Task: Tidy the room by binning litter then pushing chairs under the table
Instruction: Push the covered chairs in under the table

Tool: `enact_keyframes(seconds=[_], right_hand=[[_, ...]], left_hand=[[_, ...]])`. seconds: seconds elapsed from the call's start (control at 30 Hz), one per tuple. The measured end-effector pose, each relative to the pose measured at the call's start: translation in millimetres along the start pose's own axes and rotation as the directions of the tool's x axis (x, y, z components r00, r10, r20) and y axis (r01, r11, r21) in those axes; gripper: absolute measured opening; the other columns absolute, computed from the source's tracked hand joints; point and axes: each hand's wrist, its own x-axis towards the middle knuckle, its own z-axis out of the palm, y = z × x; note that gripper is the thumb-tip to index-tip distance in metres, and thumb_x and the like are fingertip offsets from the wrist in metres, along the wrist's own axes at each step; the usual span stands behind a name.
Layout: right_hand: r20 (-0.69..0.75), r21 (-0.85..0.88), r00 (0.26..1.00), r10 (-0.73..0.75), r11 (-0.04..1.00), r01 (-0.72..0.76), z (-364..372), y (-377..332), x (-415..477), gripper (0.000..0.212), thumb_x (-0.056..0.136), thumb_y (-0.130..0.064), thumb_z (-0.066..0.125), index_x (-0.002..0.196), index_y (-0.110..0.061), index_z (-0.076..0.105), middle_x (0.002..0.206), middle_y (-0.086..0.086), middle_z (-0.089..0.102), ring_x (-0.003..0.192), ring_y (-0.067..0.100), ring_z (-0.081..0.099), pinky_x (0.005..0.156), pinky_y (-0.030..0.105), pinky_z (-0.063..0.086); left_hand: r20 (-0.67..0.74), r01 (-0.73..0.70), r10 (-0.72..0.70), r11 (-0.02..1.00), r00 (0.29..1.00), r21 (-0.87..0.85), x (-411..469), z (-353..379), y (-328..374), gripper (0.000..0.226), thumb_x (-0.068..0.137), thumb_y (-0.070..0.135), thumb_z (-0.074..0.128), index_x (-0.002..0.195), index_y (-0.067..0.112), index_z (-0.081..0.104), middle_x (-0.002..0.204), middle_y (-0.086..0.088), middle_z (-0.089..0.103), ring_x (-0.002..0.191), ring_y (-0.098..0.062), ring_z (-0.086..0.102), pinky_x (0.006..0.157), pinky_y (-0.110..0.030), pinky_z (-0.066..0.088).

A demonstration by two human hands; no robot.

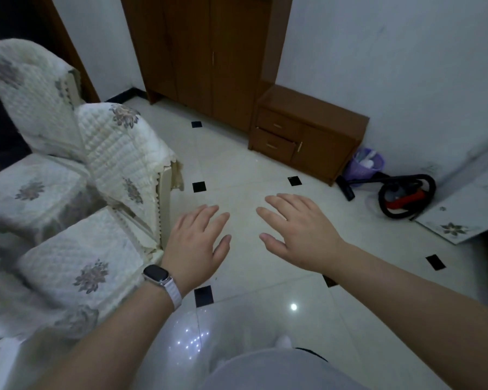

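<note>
With my left hand (197,243) and right hand (296,232) empty, fingers spread, I would first scan the floor (237,153) for litter, then head to the purple bin (366,164).

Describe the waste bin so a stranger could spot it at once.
Start at the tall brown wardrobe, then drop to the low drawer cabinet on its right. The bin stands on the floor at that cabinet's right end. It is the only lilac, lattice-sided thing there, beside a black and red vacuum cleaner.
</note>
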Motion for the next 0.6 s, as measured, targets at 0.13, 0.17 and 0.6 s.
enact_keyframes(seconds=[0.13,0.17,0.6], right_hand=[[-0.009,0.015,1.0,0.013,1.0,-0.013,15.6,23.4,43.3,0.049,0.094,-0.047,0.045,0.126,-0.013,0.062,0.13,0.013,0.059,0.119,0.032,0.053,0.098,0.043,0.038],[-0.011,0.029,1.0,0.011,1.0,-0.011,21.5,29.5,53.7,0.049,0.094,-0.047,0.045,0.126,-0.014,0.062,0.13,0.012,0.059,0.119,0.032,0.053,0.099,0.043,0.038],[-0.075,0.129,0.996,-0.051,0.99,0.06,83.8,183.7,203.0,0.049,0.095,-0.048,0.041,0.125,-0.016,0.063,0.129,0.01,0.059,0.119,0.03,0.053,0.1,0.04,0.033]], left_hand=[[0.013,0.02,-0.02,0.999,1.0,0.04,34.2,5.5,-22.4,0.042,0.089,0.036,0.058,0.124,0.014,0.064,0.128,-0.011,0.061,0.119,-0.033,0.054,0.097,-0.044,0.04],[0.014,0.017,-0.018,0.999,1.0,0.044,43.9,7.1,-27.7,0.042,0.089,0.036,0.059,0.124,0.014,0.064,0.128,-0.011,0.062,0.119,-0.033,0.055,0.097,-0.044,0.041],[0.075,0.054,-0.071,0.976,0.995,0.211,238.7,50.5,-76.8,0.043,0.089,0.039,0.053,0.123,0.016,0.064,0.13,-0.01,0.061,0.122,-0.033,0.055,0.098,-0.048,0.044]])
